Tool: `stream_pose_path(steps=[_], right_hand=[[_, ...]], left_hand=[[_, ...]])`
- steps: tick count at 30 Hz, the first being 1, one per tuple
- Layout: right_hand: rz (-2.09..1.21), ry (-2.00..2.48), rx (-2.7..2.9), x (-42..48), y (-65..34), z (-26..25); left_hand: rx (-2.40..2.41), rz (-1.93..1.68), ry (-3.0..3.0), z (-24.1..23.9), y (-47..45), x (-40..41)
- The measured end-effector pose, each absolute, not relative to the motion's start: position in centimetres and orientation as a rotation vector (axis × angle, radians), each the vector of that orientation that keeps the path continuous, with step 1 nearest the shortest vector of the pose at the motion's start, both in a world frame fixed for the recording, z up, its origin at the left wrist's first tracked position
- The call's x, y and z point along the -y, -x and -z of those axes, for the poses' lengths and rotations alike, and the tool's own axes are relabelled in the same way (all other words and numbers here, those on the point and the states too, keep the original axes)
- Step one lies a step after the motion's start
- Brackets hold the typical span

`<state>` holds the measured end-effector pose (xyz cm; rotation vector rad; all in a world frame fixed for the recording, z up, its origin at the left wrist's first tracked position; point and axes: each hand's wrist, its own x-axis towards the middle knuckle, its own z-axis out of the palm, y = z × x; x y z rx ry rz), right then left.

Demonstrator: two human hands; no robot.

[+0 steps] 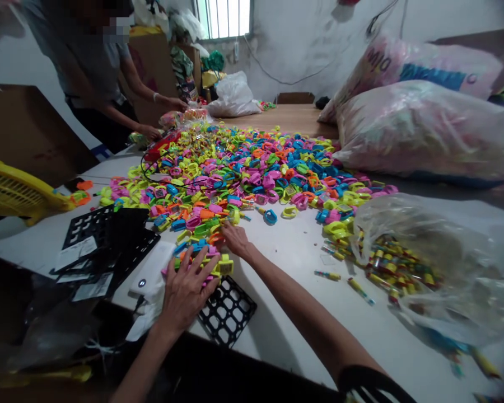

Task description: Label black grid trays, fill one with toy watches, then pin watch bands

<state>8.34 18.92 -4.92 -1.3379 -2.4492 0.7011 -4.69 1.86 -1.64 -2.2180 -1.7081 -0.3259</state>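
Observation:
My left hand (pixel 187 291) lies flat with fingers spread on a black grid tray (pixel 229 313) near the table's front edge, touching small yellow, blue and pink plastic pieces (pixel 218 263) set in it. My right hand (pixel 234 238) reaches into the near edge of a big heap of colourful plastic ring-shaped pieces (pixel 243 168). Its fingers are curled among the orange and green pieces, and what they hold is hidden.
A stack of black grid trays (pixel 109 235) and a yellow basket (pixel 12 193) lie at left. A clear bag of small coloured sticks (pixel 407 263) spills at right, with large stuffed bags (pixel 424 123) behind it. Another person (pixel 105 73) works at the far left end.

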Motion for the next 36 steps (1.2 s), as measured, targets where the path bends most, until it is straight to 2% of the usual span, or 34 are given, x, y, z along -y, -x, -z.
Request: stream_pose_path(steps=[7, 14, 18, 24, 32, 36], right_hand=[[-0.702, 1.503, 2.245, -17.0, -14.4, 4.9], [-1.525, 1.264, 1.632, -9.7, -17.1, 5.7], [-1.769, 1.162, 1.484, -6.4, -13.4, 6.3], [-1.651, 1.112, 1.666, -5.6, -10.2, 7.0], [-1.019, 1.093, 2.398, -4.4, -9.6, 6.5], [-1.333, 0.985, 2.482, -7.5, -11.5, 4.6]], left_hand=[[1.872, 0.431, 2.136, 1.3, 2.9, -4.2], [1.988, 0.545, 2.019, 0.8, 4.0, -3.0], [2.055, 0.549, 2.04, 1.9, 4.9, -2.4], [2.054, 0.564, 2.068, 2.6, 4.9, -2.5], [2.068, 0.536, 2.102, 2.5, 5.2, -2.4], [2.063, 0.54, 2.155, 1.8, 5.7, -1.7]])
